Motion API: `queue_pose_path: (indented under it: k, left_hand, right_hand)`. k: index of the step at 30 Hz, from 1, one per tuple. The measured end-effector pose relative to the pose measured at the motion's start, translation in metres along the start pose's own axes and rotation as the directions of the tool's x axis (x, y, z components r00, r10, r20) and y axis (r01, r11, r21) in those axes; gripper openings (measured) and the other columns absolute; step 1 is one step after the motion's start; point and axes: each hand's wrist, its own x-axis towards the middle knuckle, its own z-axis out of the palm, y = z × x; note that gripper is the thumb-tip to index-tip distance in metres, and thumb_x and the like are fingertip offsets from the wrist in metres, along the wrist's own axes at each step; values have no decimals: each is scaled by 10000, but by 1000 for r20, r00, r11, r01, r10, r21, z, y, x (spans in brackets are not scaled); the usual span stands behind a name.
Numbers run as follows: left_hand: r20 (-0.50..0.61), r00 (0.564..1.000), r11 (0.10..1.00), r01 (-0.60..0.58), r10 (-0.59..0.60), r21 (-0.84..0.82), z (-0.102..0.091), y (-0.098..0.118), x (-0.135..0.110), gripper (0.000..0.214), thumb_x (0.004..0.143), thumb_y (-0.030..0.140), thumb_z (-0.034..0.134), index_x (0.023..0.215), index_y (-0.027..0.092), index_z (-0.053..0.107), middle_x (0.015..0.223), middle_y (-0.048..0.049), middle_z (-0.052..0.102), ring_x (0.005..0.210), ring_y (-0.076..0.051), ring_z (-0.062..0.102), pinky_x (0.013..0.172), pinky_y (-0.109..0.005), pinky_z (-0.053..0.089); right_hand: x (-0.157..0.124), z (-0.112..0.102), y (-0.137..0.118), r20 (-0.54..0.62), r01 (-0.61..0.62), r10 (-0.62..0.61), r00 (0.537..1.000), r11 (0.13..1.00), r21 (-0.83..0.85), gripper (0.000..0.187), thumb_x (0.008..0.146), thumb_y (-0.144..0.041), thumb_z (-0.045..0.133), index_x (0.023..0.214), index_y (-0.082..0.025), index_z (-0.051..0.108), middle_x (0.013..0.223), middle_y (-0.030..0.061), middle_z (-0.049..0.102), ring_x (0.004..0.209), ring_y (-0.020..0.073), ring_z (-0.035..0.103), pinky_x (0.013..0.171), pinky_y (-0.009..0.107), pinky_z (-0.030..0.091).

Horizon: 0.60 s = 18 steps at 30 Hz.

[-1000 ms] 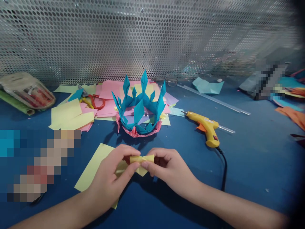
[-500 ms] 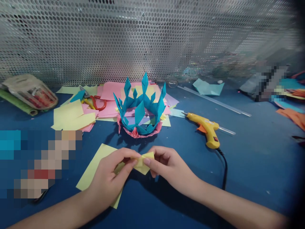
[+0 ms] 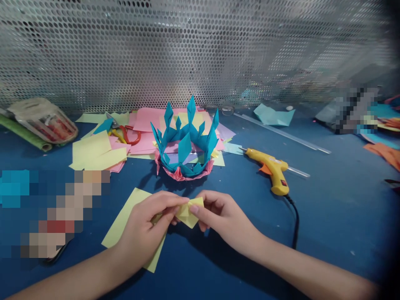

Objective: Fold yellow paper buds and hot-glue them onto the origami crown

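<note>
My left hand [image 3: 146, 231] and my right hand [image 3: 218, 218] meet near the front of the blue table [image 3: 328, 216], and both pinch a small folded yellow paper piece [image 3: 187, 212] just above it. Under my left hand lies a flat yellow sheet [image 3: 125, 221]. Behind my hands stands a spiky teal paper crown on a pink paper base [image 3: 184, 143].
A yellow glue gun [image 3: 271, 170] with a black cord lies to the right. Scissors with red handles [image 3: 123, 133] rest on loose pink and yellow sheets [image 3: 96, 152] at the left. A plastic bag [image 3: 43, 121] sits far left. A perforated metal screen [image 3: 200, 50] closes the back.
The folded yellow piece has been turned and pressed smaller between my fingers. My hands stay in about the same place.
</note>
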Motion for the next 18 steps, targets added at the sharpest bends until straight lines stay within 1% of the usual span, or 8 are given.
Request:
queue_pose_path:
  k: [4, 7, 10, 13, 18]
  left_hand:
    - [-12, 1000, 998, 9, -9, -60, 0, 2, 1, 325, 839, 63, 520, 891, 268, 767, 935, -23, 708, 714, -124, 672, 584, -185, 568]
    - [-13, 999, 993, 34, -36, -112, 1, 2, 0, 297, 825, 54, 529, 835, 251, 750, 939, -15, 700, 642, -102, 670, 568, -187, 578]
    - [-12, 997, 983, 75, -78, -165, 2, 1, -1, 198, 824, 92, 579, 773, 237, 704, 900, 3, 688, 595, -88, 658, 558, -188, 581]
    - [-4, 994, 974, 109, -111, -197, 2, 0, -1, 130, 791, 116, 650, 751, 235, 688, 866, 11, 680, 621, -99, 658, 583, -197, 585]
    - [8, 990, 972, 138, -139, -190, 1, 0, 0, 154, 736, 88, 716, 700, 237, 713, 863, 7, 698, 732, -117, 669, 648, -178, 562]
  right_hand:
    - [1, 0, 0, -5, 2, -2, 1000, 1000, -1, 421, 713, -558, 746, 695, -172, 579, 538, -51, 530, 480, 78, 483, 505, 207, 397]
    - [1, -1, 1, -10, 7, -7, 1000, 1000, 1, 423, 709, -559, 748, 686, -174, 574, 531, -55, 514, 476, 77, 474, 495, 204, 393]
    - [2, 0, 1, -16, 16, -16, 1000, 1000, 7, 420, 710, -555, 748, 681, -173, 574, 541, -55, 511, 483, 74, 470, 493, 200, 396]
    - [2, 1, 0, -20, 22, -21, 1000, 1000, 23, 415, 714, -553, 745, 704, -173, 579, 588, -44, 539, 513, 79, 489, 508, 201, 427]
    - [-1, 5, 3, -26, 12, -10, 1000, 998, 62, 397, 711, -521, 762, 705, -171, 576, 623, -30, 556, 545, 89, 511, 509, 203, 463]
